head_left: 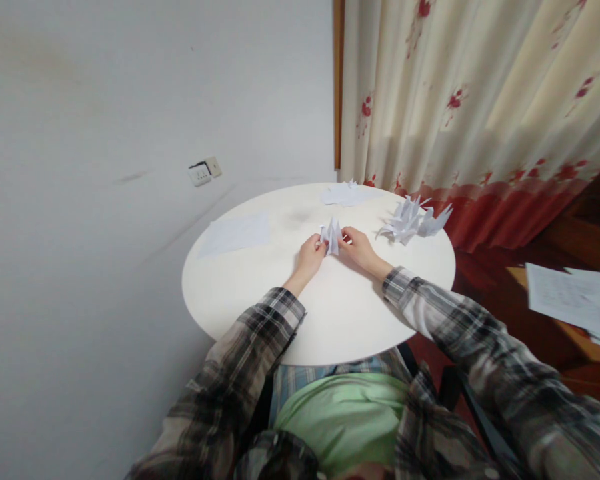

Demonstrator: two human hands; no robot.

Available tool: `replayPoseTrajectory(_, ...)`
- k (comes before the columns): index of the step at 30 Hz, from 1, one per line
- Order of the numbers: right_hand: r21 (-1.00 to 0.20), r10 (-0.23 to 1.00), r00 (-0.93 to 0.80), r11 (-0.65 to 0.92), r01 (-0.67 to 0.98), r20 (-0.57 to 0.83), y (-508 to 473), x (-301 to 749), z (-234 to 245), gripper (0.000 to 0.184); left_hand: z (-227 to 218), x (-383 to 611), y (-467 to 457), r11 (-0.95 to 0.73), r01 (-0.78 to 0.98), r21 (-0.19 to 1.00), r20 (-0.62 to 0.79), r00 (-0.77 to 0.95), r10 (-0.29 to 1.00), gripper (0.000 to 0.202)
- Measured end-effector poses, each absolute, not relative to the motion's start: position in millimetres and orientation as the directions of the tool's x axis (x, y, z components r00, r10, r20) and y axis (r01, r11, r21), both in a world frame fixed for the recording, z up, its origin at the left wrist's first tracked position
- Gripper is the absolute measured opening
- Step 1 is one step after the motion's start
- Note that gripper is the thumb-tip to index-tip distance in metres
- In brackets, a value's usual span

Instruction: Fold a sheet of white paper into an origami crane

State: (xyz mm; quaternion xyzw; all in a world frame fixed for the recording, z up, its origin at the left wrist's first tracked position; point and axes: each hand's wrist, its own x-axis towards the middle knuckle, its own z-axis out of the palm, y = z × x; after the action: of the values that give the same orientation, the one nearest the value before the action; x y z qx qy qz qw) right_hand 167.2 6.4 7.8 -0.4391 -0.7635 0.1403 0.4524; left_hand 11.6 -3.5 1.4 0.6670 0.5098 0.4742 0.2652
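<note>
A folded white paper crane [333, 235] is held upright between my two hands, just above the middle of the round table. My left hand [310, 260] pinches its left side between thumb and fingers. On the other side, my right hand [361, 251] has its fingers closed on the right edge of the paper. Parts of the folds are hidden behind my fingertips. To the right lies a pile of folded paper cranes [405, 221], with pointed wings and tips sticking out.
The white round table [240, 293] stands close to the wall. A flat paper sheet [237, 233] lies at its left, more paper [347, 195] at the far edge. A wall socket [200, 175], a curtain [460, 120] and printed papers [570, 300] on a wooden surface surround it.
</note>
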Motion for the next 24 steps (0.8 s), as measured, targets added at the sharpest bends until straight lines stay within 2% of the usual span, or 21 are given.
replayPoseTrajectory(6,-0.607,0.790,-0.238,0.594,0.528,0.566,9.4,168.1,5.2,0.014,-0.9,9.8,-0.2,-0.346,0.489,0.801,0.393,0.007,0.920,0.010)
replayPoseTrajectory(14,-0.634,0.806,-0.213,0.572,0.520,0.552,10.8,168.0,3.5,0.007,0.7,10.3,-1.4,-0.328,0.495,0.804,0.397,-0.037,0.917,0.006)
replayPoseTrajectory(24,-0.625,0.797,-0.208,0.580,0.522,0.567,11.0,168.0,3.3,0.008,2.2,10.8,-2.6,-0.322,0.495,0.807,0.392,-0.041,0.919,0.006)
